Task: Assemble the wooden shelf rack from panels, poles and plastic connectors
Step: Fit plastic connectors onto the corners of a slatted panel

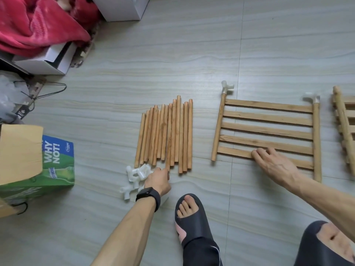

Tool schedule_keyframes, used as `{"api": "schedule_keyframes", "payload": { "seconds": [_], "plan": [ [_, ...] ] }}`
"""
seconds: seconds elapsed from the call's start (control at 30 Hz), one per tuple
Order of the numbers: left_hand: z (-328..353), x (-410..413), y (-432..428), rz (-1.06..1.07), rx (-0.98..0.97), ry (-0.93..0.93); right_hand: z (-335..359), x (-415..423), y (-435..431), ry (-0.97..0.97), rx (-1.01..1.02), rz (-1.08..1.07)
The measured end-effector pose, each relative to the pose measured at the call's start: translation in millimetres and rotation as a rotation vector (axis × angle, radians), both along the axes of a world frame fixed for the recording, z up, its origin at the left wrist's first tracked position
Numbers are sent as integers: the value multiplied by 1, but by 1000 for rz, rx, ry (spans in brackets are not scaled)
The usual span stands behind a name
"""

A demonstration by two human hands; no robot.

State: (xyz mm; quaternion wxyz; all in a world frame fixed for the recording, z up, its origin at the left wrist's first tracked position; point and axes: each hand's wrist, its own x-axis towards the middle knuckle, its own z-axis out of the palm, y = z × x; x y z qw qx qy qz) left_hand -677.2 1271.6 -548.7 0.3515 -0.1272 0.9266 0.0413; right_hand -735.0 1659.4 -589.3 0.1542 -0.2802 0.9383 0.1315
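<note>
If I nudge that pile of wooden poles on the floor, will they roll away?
Probably, sideways: the wooden poles look round and smooth, and the floor looks slick. They look straight, so likely stiff when lifted.

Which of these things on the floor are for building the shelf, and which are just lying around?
For the shelf:
wooden poles
white plastic connectors
slatted panel
second panel at the right edge

Just lying about:
red blanket
green box
white box
</note>
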Motion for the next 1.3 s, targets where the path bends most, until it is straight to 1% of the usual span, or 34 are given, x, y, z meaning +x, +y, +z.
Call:
{"api": "schedule_keyframes", "payload": {
  "seconds": [0.07,0.17,0.23,0.3,0.33,0.37,0.47,0.53,0.63,0.77,0.87,1.0,1.1,1.17,1.3],
  "plan": [
    [8,-14,1,167,210,-27,2,-8,4,-16,13,-43],
    [28,-35,13,618,732,-97,6,-16,11,46,-5,-163],
    [37,-48,30,766,962,-97,10,-18,14,74,-32,-233],
    [38,-56,53,838,1100,-106,12,-12,11,68,-37,-283],
    [36,-58,66,871,1149,-103,11,-5,8,35,-103,-325],
    [32,-60,78,907,1195,-101,11,2,3,-25,-213,-386],
    [15,-56,114,995,1311,-135,17,26,-19,-294,-654,-610],
    [4,-52,132,1001,1292,-151,21,39,-28,-431,-827,-637],
    [-5,-46,149,992,1190,-186,24,47,-37,-539,-884,-587],
    [-14,-38,158,1020,1132,-257,23,40,-42,-576,-851,-576],
    [-22,-31,163,1008,1072,-231,19,33,-44,-596,-807,-581],
    [-28,-24,164,878,968,-153,14,30,-48,-596,-801,-618],
    [-30,-24,162,717,857,-89,9,28,-52,-614,-731,-638],
    [-29,-25,159,661,860,-112,9,23,-53,-657,-689,-669],
    [-28,-22,150,672,954,-222,8,14,-52,-801,-693,-720]
  ]
}}
